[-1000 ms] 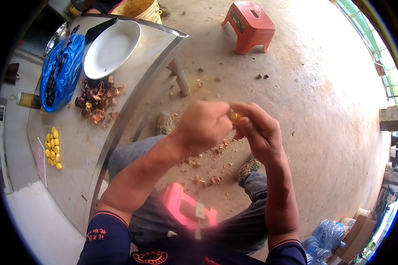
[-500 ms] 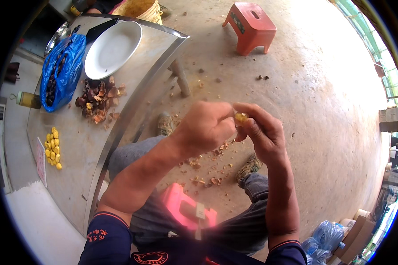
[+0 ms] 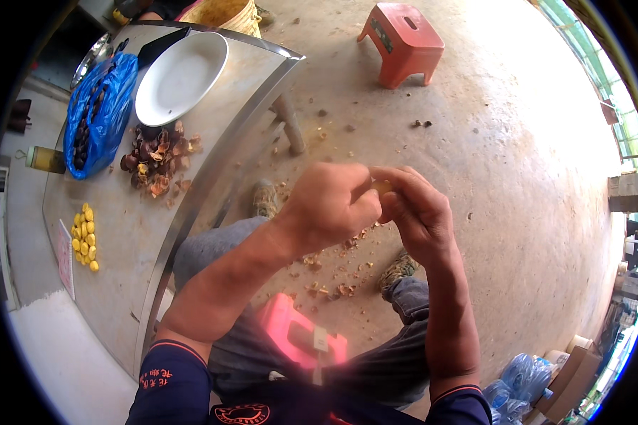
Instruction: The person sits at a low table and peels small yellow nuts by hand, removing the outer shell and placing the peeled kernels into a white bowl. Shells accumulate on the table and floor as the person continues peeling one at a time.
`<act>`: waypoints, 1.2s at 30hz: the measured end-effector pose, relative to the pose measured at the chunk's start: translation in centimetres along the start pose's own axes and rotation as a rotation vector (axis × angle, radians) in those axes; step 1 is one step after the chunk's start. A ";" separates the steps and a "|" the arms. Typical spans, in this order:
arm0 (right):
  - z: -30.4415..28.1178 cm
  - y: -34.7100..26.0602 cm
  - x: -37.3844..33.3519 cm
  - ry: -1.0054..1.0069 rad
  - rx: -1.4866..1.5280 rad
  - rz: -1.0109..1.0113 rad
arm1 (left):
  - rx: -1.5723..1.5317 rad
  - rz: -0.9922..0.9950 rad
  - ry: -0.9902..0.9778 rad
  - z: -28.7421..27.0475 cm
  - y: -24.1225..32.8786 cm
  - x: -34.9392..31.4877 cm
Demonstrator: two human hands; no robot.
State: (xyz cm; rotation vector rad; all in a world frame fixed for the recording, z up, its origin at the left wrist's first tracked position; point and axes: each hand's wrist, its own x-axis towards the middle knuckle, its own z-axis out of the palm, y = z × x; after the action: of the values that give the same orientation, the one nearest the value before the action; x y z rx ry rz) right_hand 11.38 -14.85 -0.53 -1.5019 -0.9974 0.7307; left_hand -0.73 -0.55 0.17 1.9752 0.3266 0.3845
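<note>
A small yellowish peeled chestnut (image 3: 382,187) is pinched between the thumb and fingers of my right hand (image 3: 422,216), mostly hidden now. My left hand (image 3: 331,202) is closed in a fist right against it, and whatever those fingers grip is covered. Both hands are held together over the floor, above my knees. On the table at left, several yellow peeled chestnuts (image 3: 87,237) lie in a cluster. Beyond them is a heap of brown shells (image 3: 159,159). A blue plastic bag (image 3: 120,88) holds dark, unpeeled chestnuts.
An oval white plate (image 3: 183,79) sits on the metal-edged table (image 3: 113,304), near a capped bottle (image 3: 46,161). A red stool (image 3: 404,42) stands on the far floor. Shell bits (image 3: 319,289) litter the ground near a pink stool (image 3: 283,326) between my legs.
My right fingers have shifted slightly left and closed further over the chestnut, so less of it shows. My left fist stays nearly in place.
</note>
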 end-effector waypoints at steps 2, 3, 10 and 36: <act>0.0 -0.1 0.0 -0.001 0.019 0.008 | 0.001 -0.013 -0.012 -0.1 0.0 0.1; 0.0 -0.5 -0.1 0.006 0.084 0.047 | -0.048 -0.031 -0.018 -0.2 0.0 0.1; 0.4 -0.6 -0.3 0.031 0.106 0.071 | -0.085 -0.063 -0.017 -0.2 0.1 0.0; 0.1 -0.6 -0.1 0.040 0.133 0.108 | -0.144 -0.143 -0.027 -0.2 0.3 0.1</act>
State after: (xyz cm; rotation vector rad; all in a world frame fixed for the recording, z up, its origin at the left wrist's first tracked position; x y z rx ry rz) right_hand 11.13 -14.83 0.00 -1.4567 -0.8269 0.8249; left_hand -0.68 -0.45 0.51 1.8032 0.4093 0.2809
